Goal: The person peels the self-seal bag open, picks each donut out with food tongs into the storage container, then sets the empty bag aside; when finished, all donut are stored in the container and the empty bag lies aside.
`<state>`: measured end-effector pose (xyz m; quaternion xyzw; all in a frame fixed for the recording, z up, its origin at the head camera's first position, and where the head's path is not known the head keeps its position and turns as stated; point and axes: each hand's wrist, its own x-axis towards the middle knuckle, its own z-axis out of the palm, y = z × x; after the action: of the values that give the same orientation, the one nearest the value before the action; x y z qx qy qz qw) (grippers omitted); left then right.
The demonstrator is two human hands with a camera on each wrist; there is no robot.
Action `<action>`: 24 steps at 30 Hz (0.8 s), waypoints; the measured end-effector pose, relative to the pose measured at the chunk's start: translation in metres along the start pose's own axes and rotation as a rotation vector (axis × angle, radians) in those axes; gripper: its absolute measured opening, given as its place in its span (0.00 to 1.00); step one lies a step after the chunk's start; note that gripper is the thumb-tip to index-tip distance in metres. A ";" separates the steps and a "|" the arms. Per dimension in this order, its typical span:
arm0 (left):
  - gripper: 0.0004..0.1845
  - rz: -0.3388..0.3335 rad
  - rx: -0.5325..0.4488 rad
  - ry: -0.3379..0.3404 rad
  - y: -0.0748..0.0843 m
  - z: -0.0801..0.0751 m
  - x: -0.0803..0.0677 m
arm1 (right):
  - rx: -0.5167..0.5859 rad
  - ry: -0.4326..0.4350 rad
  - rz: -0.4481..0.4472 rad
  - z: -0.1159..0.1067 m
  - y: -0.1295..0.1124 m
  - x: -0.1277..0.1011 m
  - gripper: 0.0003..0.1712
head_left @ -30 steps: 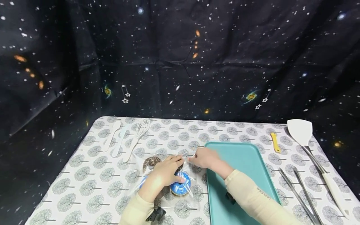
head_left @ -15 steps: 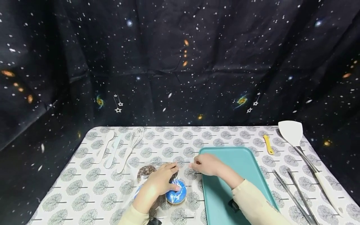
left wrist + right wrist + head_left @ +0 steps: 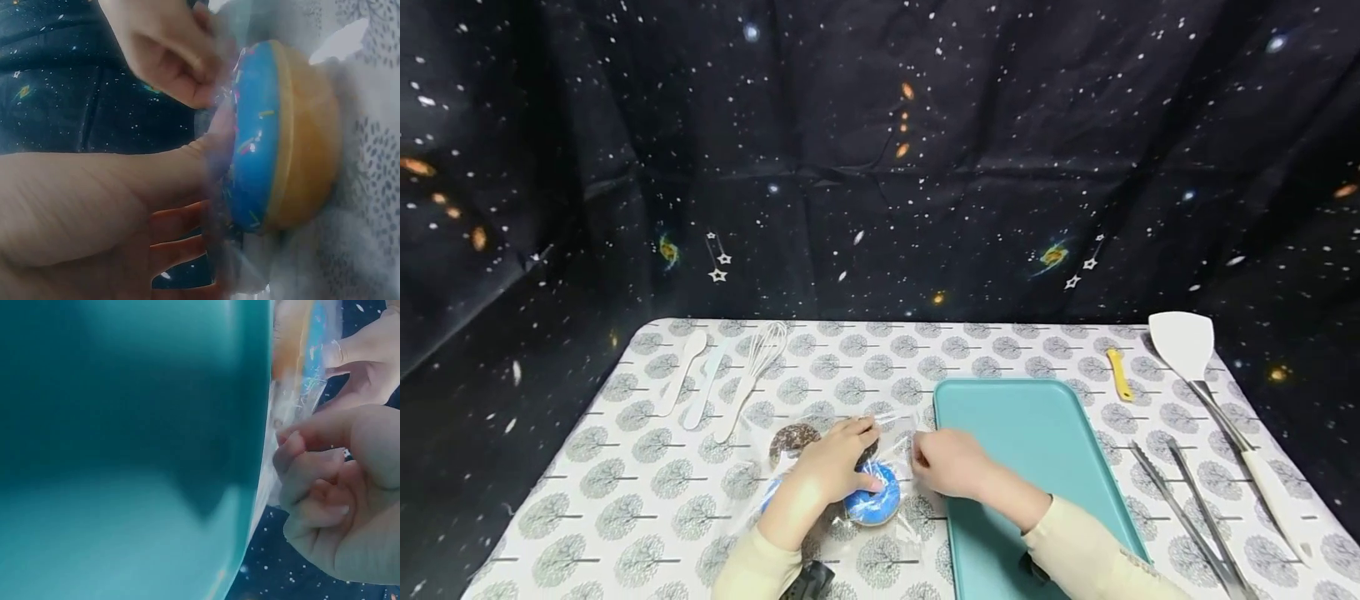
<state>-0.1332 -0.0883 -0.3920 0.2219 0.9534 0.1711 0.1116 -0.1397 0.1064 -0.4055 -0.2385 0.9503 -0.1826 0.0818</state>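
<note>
Surface (image 3: 625, 500), tree-print cloth, carries teal tray (image 3: 1037, 433); nothing visible in tray. Clear plastic bag (image 3: 898, 425) just left of tray, holds blue-iced doughnut (image 3: 872, 498) and chocolate doughnut (image 3: 792, 440). Left hand (image 3: 831, 468) presses on bag over blue doughnut, fingers fairly straight. Right hand (image 3: 947, 462) pinches bag edge, fingers curled. Risk: thin film may tear under opposing pull; icing may smear under pressing fingers.

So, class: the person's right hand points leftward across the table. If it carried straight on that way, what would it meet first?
Most likely the clear plastic bag that the right hand already pinches, then the blue-iced ring doughnut inside it, with the left hand resting on top. Depth is hard to judge.
</note>
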 end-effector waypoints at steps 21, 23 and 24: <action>0.40 0.000 0.050 -0.021 -0.003 -0.001 0.002 | 0.089 -0.018 0.072 0.006 -0.014 -0.030 0.20; 0.41 -0.001 0.038 -0.015 -0.003 -0.001 0.003 | 0.114 -0.024 0.062 0.006 -0.012 -0.030 0.17; 0.41 -0.001 0.035 -0.013 -0.003 -0.001 0.003 | 0.113 -0.022 0.052 0.006 -0.011 -0.031 0.16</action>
<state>-0.1374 -0.0894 -0.3927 0.2245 0.9557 0.1528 0.1140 -0.1069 0.1104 -0.4045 -0.2105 0.9435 -0.2312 0.1102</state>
